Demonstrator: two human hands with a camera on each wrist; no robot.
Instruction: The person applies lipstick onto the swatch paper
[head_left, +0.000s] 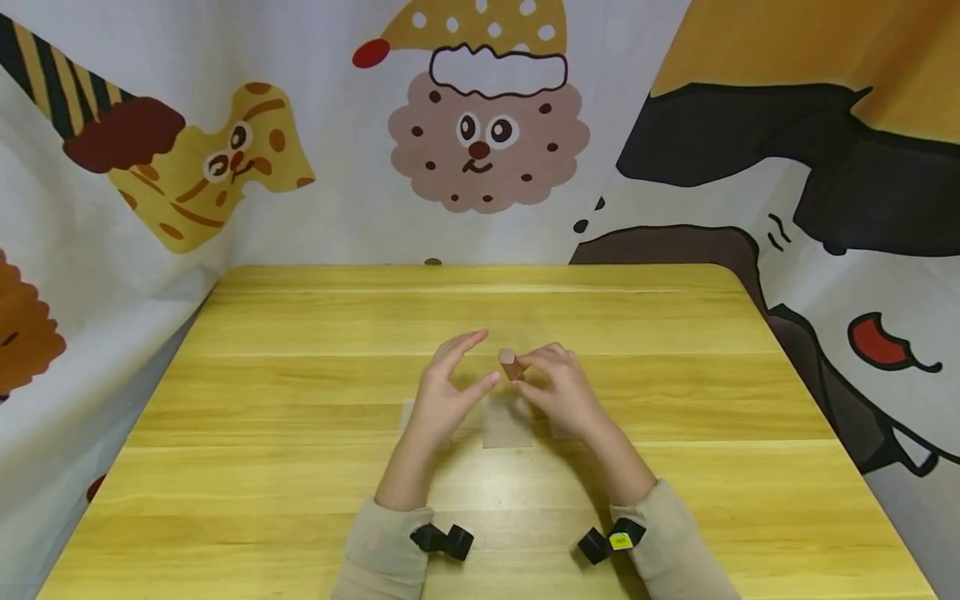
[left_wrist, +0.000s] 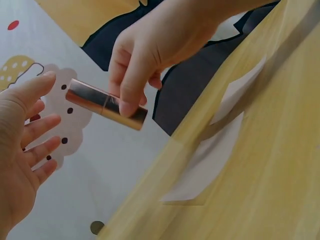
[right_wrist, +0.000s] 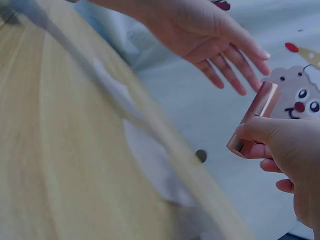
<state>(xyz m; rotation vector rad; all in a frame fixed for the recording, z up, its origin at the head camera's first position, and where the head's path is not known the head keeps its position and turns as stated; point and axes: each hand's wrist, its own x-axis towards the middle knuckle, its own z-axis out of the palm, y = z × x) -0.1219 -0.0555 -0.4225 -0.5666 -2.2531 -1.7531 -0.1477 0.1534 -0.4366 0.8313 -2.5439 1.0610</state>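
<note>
A rose-gold lipstick tube (head_left: 511,364) is held above the table between the thumb and fingers of my right hand (head_left: 558,385). In the right wrist view the capped-looking tube (right_wrist: 257,107) tilts upward, gripped near its lower end by the right hand (right_wrist: 295,150). My left hand (head_left: 444,398) hovers beside it with fingers spread and nothing in them. A gap shows between the left hand (left_wrist: 25,130) and the near end of the lipstick (left_wrist: 87,95) in the left wrist view. Thin pale sheets (head_left: 507,427) lie on the table below the hands.
The wooden table (head_left: 262,492) has rounded far corners. Behind it hangs a white curtain (head_left: 337,225) with cartoon prints. Black wrist devices (head_left: 444,540) sit at both beige sleeves. Two pale sheets are partly covered by the hands in the head view.
</note>
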